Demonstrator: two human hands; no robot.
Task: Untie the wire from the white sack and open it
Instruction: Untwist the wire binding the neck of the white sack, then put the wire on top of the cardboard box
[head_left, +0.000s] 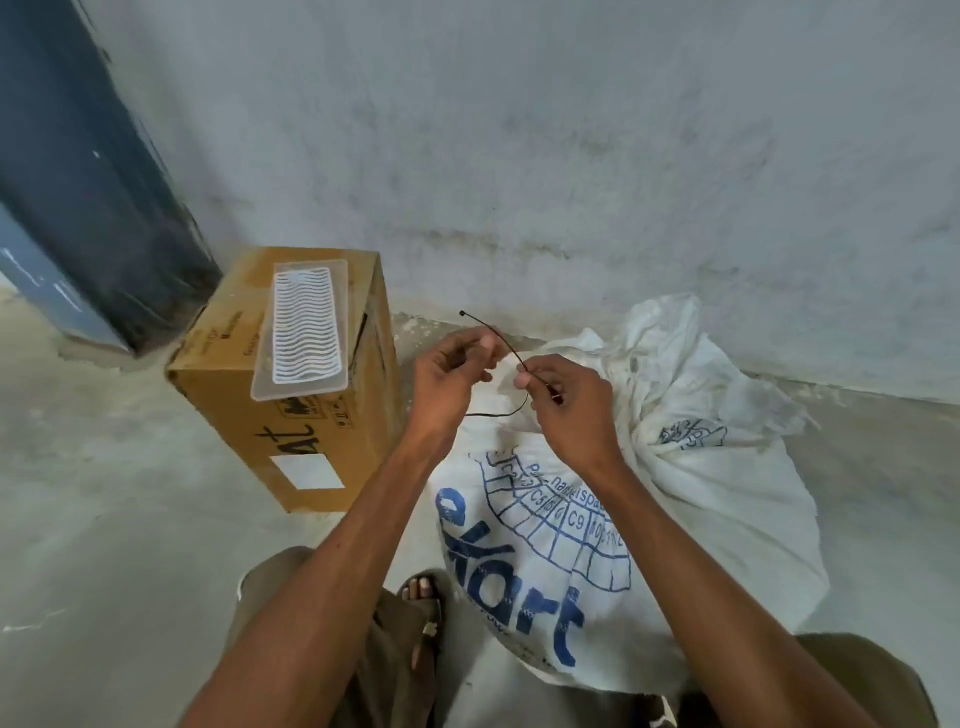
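left hand pinches wire (seemingly) | right hand pinches it above sack

Light: soft, even daylight, moderately bright; I cannot tell its source.
Shadows: faint ones under my hands on the white sack and beside the cardboard box.
Glare: none.
Blur: slight softness overall; the wall looks smeared.
Distortion: wide-angle bending at the edges; my forearms stretch.

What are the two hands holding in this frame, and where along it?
Both pinch the thin dark wire: the left hand near its upper free end, the right hand lower along it. Neither grips the white sack.
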